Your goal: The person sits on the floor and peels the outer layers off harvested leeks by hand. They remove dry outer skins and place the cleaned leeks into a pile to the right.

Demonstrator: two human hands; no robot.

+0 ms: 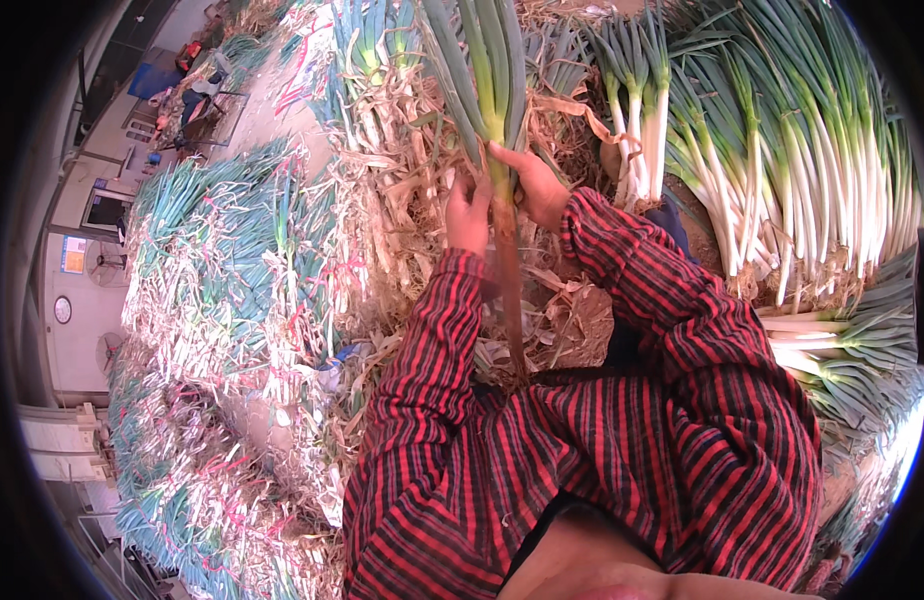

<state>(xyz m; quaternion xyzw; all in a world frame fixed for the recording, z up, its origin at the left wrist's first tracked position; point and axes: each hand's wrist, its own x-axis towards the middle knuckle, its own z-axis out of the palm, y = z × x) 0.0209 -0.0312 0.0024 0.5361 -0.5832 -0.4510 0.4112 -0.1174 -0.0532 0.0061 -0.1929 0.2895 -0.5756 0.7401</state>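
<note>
A large green onion (pixel 496 112) stands upright before me, its green leaves at the top of the view. Its lower stalk is wrapped in a brown, dirty outer skin and reaches down towards my lap, roots lowest. My right hand (pixel 535 184) grips the stalk from the right where the leaves fork, thumb across the front. On the other side, slightly lower, my left hand (pixel 468 214) pinches at the stalk and its outer skin. Behind the hands lies a heap of unpeeled green onions (pixel 387 165) with dry husks.
Peeled white-stemmed green onions (pixel 814 187) lie in rows at right, with a smaller group (pixel 642 127) nearer. Loose dry husks (pixel 567 307) cover the ground before me. Tied bundles (pixel 214 262) fill the left. Farther off are a person (pixel 199 94) and a standing fan (pixel 106 262).
</note>
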